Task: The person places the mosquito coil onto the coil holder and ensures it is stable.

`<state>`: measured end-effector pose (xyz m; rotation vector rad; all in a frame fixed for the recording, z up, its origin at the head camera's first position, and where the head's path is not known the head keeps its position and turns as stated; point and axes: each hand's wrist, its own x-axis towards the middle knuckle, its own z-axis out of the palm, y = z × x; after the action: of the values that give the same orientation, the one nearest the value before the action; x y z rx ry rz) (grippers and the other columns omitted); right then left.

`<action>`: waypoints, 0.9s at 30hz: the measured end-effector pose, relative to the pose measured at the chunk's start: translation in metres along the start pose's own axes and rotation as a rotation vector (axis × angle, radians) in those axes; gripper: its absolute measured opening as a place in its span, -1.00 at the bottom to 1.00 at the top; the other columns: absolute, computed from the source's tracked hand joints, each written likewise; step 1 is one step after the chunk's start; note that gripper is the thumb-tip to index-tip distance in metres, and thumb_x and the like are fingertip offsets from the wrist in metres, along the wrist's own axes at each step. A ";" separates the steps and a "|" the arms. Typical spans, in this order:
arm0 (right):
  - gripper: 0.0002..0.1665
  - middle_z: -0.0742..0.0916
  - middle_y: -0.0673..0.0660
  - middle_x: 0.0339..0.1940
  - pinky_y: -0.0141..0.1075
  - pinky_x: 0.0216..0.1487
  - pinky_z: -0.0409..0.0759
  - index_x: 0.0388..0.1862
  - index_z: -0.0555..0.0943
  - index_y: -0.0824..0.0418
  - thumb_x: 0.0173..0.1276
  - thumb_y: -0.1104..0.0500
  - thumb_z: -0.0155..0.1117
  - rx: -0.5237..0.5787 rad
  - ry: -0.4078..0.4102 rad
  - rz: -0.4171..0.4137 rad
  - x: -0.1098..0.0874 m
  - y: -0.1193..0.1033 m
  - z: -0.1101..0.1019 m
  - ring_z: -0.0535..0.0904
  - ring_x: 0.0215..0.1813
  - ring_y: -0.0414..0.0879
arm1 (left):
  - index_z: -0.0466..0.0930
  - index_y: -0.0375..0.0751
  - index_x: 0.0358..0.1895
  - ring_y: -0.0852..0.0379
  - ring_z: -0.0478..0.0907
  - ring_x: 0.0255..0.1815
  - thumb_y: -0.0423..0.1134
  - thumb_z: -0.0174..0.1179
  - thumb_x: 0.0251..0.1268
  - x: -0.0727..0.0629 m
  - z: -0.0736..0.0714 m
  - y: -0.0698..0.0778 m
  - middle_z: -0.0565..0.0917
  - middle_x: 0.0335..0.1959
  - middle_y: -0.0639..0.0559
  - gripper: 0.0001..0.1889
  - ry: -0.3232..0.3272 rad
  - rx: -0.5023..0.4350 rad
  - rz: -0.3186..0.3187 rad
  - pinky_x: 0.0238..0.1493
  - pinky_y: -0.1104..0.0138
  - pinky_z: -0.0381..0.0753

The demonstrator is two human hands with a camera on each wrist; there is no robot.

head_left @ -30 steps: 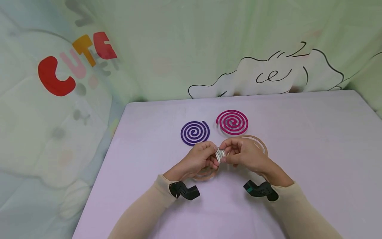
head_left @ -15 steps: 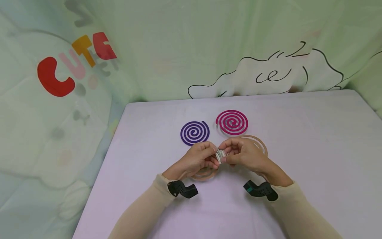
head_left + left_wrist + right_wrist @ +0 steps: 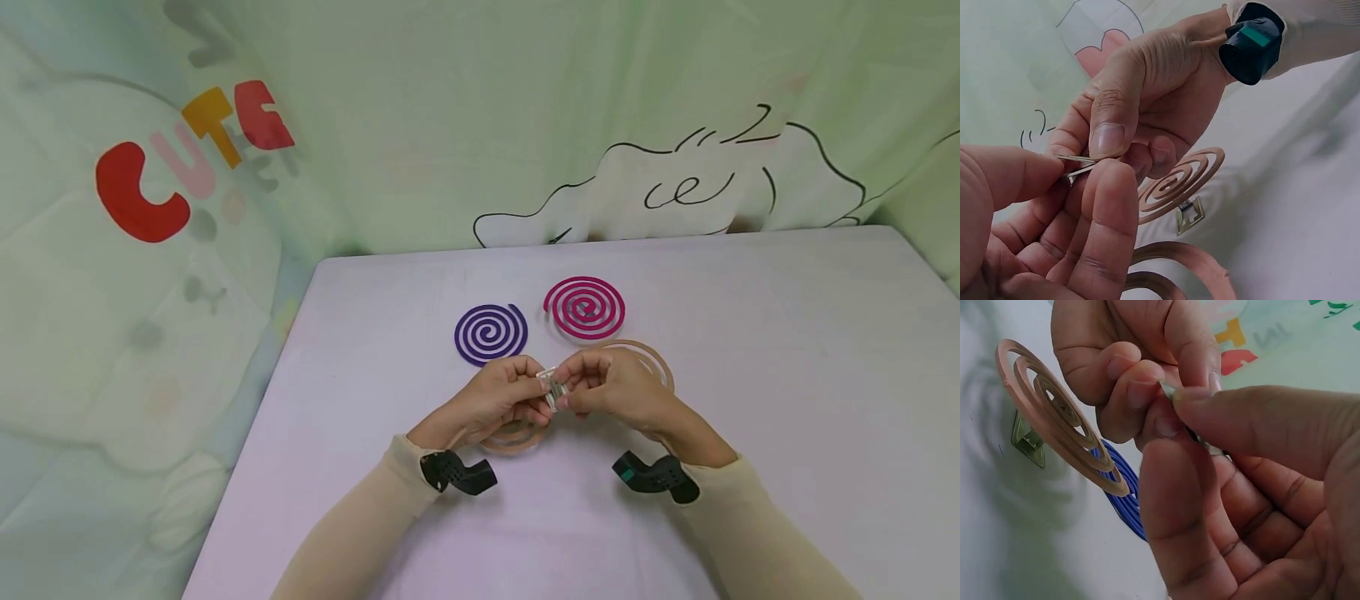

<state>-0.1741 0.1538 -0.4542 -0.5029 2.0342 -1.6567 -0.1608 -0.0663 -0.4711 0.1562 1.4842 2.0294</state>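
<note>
Between the fingertips of both hands is a small silvery metal mosquito coil stand [image 3: 553, 390], held above the table. My left hand [image 3: 495, 398] pinches it with thumb and fingers from the left, and my right hand [image 3: 618, 387] pinches its other side. Fingers cover much of it; only thin metal edges show in the left wrist view. Below the left hand, a tan mosquito coil [image 3: 512, 449] is partly hidden. Another tan coil [image 3: 667, 364] lies partly behind the right hand. In the left wrist view, one tan coil is raised on a metal stand [image 3: 1190, 216].
Beyond the hands, a purple coil [image 3: 488, 333] lies at the left. A pink coil [image 3: 584, 307] sits farther back, to its right. The pale table [image 3: 780, 350] ends at a printed curtain [image 3: 420, 125] behind.
The metal piece between the fingers has changed shape: a thin part now sticks out at its upper left, over the left thumb. Both hands stay almost in place.
</note>
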 end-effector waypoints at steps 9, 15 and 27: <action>-0.70 0.70 0.17 -0.41 -0.27 -0.35 0.67 -0.12 0.60 0.53 0.17 0.45 0.44 -0.001 -0.039 -0.003 0.000 0.001 -0.002 0.63 -0.41 -0.12 | 0.45 -0.30 -0.18 0.25 0.67 -0.49 -0.49 0.00 0.55 -0.001 0.001 -0.003 0.67 -0.46 -0.02 -0.92 0.016 0.002 0.006 -0.38 0.46 0.70; -0.75 0.69 0.13 -0.43 -0.27 -0.34 0.66 -0.14 0.59 0.53 0.21 0.47 0.38 0.010 -0.064 -0.014 0.000 0.003 -0.002 0.62 -0.41 -0.14 | 0.44 -0.27 -0.20 0.25 0.66 -0.50 -0.47 0.00 0.58 -0.001 0.002 -0.002 0.66 -0.48 -0.01 -0.90 0.022 -0.007 0.000 -0.37 0.47 0.69; -0.77 0.68 0.15 -0.47 -0.32 -0.40 0.62 -0.20 0.64 0.48 0.17 0.45 0.46 -0.060 -0.073 -0.009 0.000 0.001 -0.003 0.61 -0.44 -0.16 | 0.49 -0.26 -0.24 0.23 0.62 -0.58 -0.46 0.05 0.54 0.002 0.005 -0.001 0.64 -0.54 -0.02 -0.89 0.096 0.045 -0.002 -0.46 0.46 0.67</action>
<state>-0.1761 0.1566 -0.4550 -0.5856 2.0368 -1.5631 -0.1600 -0.0615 -0.4706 0.0765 1.5891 2.0281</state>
